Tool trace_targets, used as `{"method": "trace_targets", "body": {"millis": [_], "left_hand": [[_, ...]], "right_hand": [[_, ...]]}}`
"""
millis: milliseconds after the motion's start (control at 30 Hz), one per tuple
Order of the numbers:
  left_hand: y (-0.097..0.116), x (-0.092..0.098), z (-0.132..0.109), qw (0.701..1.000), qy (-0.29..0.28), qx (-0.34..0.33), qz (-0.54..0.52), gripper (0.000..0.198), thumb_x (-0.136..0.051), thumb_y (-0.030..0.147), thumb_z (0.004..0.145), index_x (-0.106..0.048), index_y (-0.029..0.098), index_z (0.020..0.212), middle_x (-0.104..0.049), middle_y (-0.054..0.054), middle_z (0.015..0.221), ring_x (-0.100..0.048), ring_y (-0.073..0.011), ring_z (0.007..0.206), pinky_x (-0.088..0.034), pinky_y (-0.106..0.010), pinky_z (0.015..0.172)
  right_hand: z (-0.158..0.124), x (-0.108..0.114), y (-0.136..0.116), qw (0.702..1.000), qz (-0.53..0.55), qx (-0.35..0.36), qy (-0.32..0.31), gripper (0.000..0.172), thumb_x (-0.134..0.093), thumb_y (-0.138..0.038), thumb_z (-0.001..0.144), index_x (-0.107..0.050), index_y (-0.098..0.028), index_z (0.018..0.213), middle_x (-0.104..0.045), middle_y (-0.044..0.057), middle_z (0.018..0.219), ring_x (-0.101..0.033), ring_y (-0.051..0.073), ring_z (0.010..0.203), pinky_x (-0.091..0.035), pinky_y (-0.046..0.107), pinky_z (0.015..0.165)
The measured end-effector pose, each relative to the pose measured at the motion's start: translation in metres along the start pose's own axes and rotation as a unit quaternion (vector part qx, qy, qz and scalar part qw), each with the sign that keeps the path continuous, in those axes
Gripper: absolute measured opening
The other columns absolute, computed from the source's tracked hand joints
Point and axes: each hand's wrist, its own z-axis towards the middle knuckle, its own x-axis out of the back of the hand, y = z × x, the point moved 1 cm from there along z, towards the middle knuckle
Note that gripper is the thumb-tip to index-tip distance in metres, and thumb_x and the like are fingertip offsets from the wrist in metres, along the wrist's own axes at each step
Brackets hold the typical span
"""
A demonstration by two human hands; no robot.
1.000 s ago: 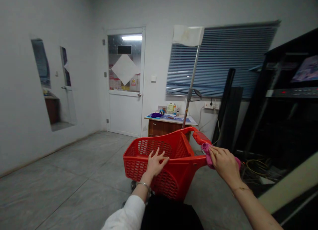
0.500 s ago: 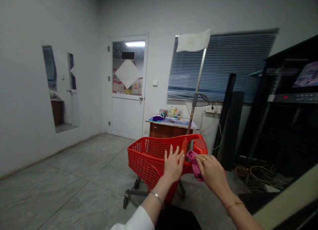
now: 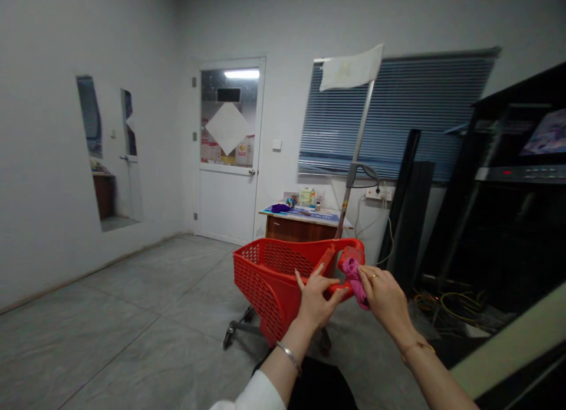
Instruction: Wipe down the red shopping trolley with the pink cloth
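Observation:
A small red shopping cart (image 3: 274, 292) with perforated sides stands before me, a metal pole rising behind its handle. My left hand (image 3: 316, 298) is at the near side of the cart's handle frame, its fingers apart and the fingertips at the red plastic. In my right hand (image 3: 387, 298) is a bunched pink cloth (image 3: 356, 280), pinched between thumb and fingers. The cloth lies against the red handle part (image 3: 352, 255) at the cart's right end. My right palm is hidden from view.
Behind the cart is a small desk (image 3: 305, 228) with a purple cloth (image 3: 280, 208) and small bottles. Dark panels (image 3: 409, 203) lean at the right, near a black rack and loose yellow cables (image 3: 464, 308). A white door (image 3: 225, 203) is at the back.
My left hand has moved right and down onto the handle frame. My right hand and the pink cloth have shifted slightly right and up, onto the handle part. The cart and pole appear slightly turned.

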Motion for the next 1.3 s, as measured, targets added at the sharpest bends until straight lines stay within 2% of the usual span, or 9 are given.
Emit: {"method": "trace_targets", "body": {"millis": [233, 433, 600, 700, 800, 900, 967, 1167, 1300], "left_hand": [[-0.010, 0.028, 0.007, 0.999, -0.030, 0.018, -0.031, 0.021, -0.058, 0.043, 0.089, -0.073, 0.031, 0.082, -0.076, 0.001, 0.097, -0.055, -0.0272, 0.125, 0.016, -0.064, 0.112], [-0.037, 0.059, 0.014, 0.998, -0.065, 0.016, -0.023, 0.028, -0.050, 0.037, 0.091, -0.071, 0.028, 0.076, -0.076, 0.000, 0.094, -0.050, -0.0257, 0.131, 0.010, -0.059, 0.117], [-0.056, 0.088, 0.019, 0.997, -0.080, 0.010, 0.018, 0.036, -0.039, 0.026, 0.092, -0.074, 0.026, 0.088, -0.072, -0.001, 0.116, -0.039, -0.0227, 0.139, -0.012, -0.055, 0.120], [-0.051, 0.098, 0.021, 0.997, -0.057, 0.012, 0.056, 0.036, -0.041, 0.026, 0.092, -0.071, 0.028, 0.111, -0.060, 0.001, 0.134, -0.032, -0.0233, 0.142, -0.019, -0.055, 0.119], [-0.034, 0.093, 0.025, 0.991, -0.025, 0.012, 0.131, 0.039, -0.042, 0.030, 0.094, -0.060, 0.029, 0.129, -0.052, -0.001, 0.142, -0.028, -0.0253, 0.144, -0.023, -0.055, 0.118], [-0.014, 0.077, 0.029, 0.979, -0.011, -0.026, 0.202, 0.040, -0.038, 0.035, 0.098, -0.057, 0.029, 0.133, -0.051, 0.000, 0.144, -0.028, -0.0258, 0.144, -0.023, -0.053, 0.118], [-0.006, 0.066, 0.030, 0.972, -0.009, -0.023, 0.234, 0.041, -0.036, 0.036, 0.099, -0.056, 0.028, 0.134, -0.052, -0.002, 0.143, -0.030, -0.0270, 0.143, -0.023, -0.053, 0.118], [-0.011, 0.058, 0.019, 0.966, 0.016, -0.035, 0.255, 0.039, -0.036, 0.036, 0.100, -0.060, 0.027, 0.129, -0.060, -0.005, 0.135, -0.042, -0.0276, 0.137, -0.029, -0.050, 0.114], [-0.010, 0.060, 0.012, 0.969, 0.029, -0.055, 0.241, 0.038, -0.038, 0.037, 0.099, -0.060, 0.028, 0.129, -0.060, -0.004, 0.136, -0.042, -0.0280, 0.136, -0.030, -0.049, 0.113]], "right_hand": [[-0.005, 0.004, 0.008, 1.000, -0.017, 0.002, 0.021, 0.039, -0.037, -0.042, 0.098, -0.069, -0.019, 0.098, -0.071, 0.005, 0.100, -0.060, 0.018, 0.087, -0.045, 0.032, 0.079], [-0.001, 0.004, 0.001, 1.000, -0.015, 0.008, 0.019, 0.038, -0.038, -0.039, 0.098, -0.070, -0.019, 0.100, -0.071, 0.006, 0.102, -0.060, 0.018, 0.091, -0.045, 0.033, 0.082], [0.017, 0.001, -0.009, 0.999, -0.014, 0.019, 0.028, 0.036, -0.039, -0.037, 0.098, -0.068, -0.020, 0.110, -0.070, 0.008, 0.108, -0.060, 0.019, 0.099, -0.045, 0.034, 0.088], [0.025, -0.007, -0.017, 0.999, -0.009, 0.035, 0.021, 0.036, -0.040, -0.035, 0.097, -0.063, -0.023, 0.122, -0.069, 0.006, 0.113, -0.059, 0.019, 0.101, -0.045, 0.034, 0.088], [0.024, -0.015, -0.034, 0.998, 0.001, 0.065, 0.000, 0.034, -0.041, -0.034, 0.097, -0.064, -0.026, 0.122, -0.067, 0.005, 0.117, -0.057, 0.019, 0.100, -0.045, 0.034, 0.088], [0.017, -0.020, -0.053, 0.998, -0.005, 0.065, 0.009, 0.035, -0.047, -0.039, 0.094, -0.064, -0.025, 0.120, -0.065, 0.007, 0.122, -0.055, 0.022, 0.105, -0.044, 0.038, 0.090], [0.013, -0.020, -0.065, 0.998, -0.012, 0.059, 0.019, 0.038, -0.050, -0.042, 0.092, -0.063, -0.026, 0.123, -0.063, 0.007, 0.126, -0.053, 0.025, 0.109, -0.043, 0.041, 0.093], [0.010, -0.020, -0.089, 0.997, -0.029, 0.046, 0.050, 0.032, -0.048, -0.032, 0.093, -0.065, -0.026, 0.119, -0.065, 0.006, 0.123, -0.053, 0.024, 0.106, -0.042, 0.039, 0.091], [0.006, -0.010, -0.077, 0.998, -0.028, 0.029, 0.056, 0.030, -0.047, -0.030, 0.093, -0.068, -0.022, 0.113, -0.068, 0.006, 0.117, -0.055, 0.023, 0.101, -0.044, 0.037, 0.088]]}}
